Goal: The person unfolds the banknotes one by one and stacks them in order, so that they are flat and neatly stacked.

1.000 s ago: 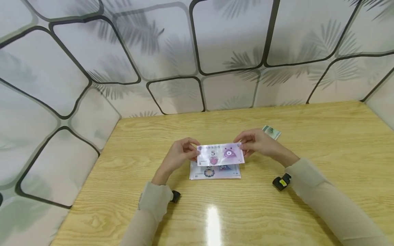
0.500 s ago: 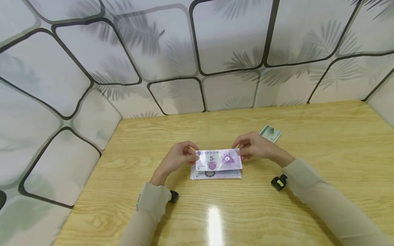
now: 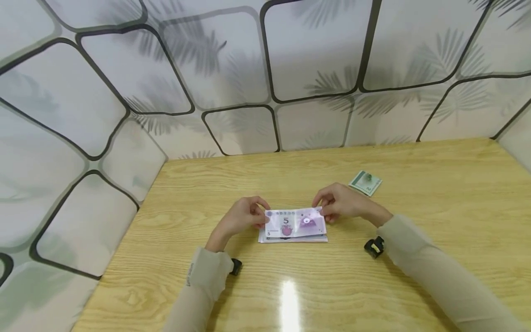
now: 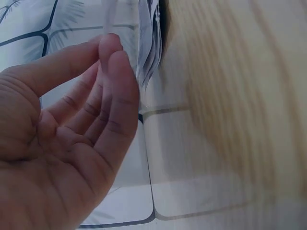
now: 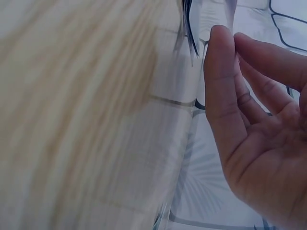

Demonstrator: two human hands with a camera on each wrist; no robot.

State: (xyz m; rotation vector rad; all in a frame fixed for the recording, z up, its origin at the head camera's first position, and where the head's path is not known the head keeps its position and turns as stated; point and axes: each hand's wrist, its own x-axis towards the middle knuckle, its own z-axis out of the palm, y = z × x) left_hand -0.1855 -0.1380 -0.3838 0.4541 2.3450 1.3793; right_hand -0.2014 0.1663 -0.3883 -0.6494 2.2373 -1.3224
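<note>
A purple-and-white play banknote [image 3: 296, 223] marked 5 is stretched between both hands. My left hand [image 3: 244, 215] pinches its left end between thumb and fingers; the left wrist view shows the same left hand [image 4: 81, 120] with the note's edge in the pinch. At the right end my right hand [image 3: 341, 201] pinches the note, and the right wrist view has that right hand [image 5: 259, 110] gripping its edge. Just beneath lies a small stack of notes [image 3: 294, 239], mostly covered by the held one. Seen edge-on, the stack [image 4: 149, 43] has several layers.
A green note [image 3: 366, 183] marked 2, seemingly folded, lies beyond the right hand on the wooden table [image 3: 199, 184]. A patterned wall [image 3: 311, 124] rises behind the table's far edge. Black wrist devices [image 3: 374, 247] sit at both sleeves.
Both hands have lowered the 5 note toward the near side, so it now covers most of the stack beneath. The green note has come out from behind the right hand.
</note>
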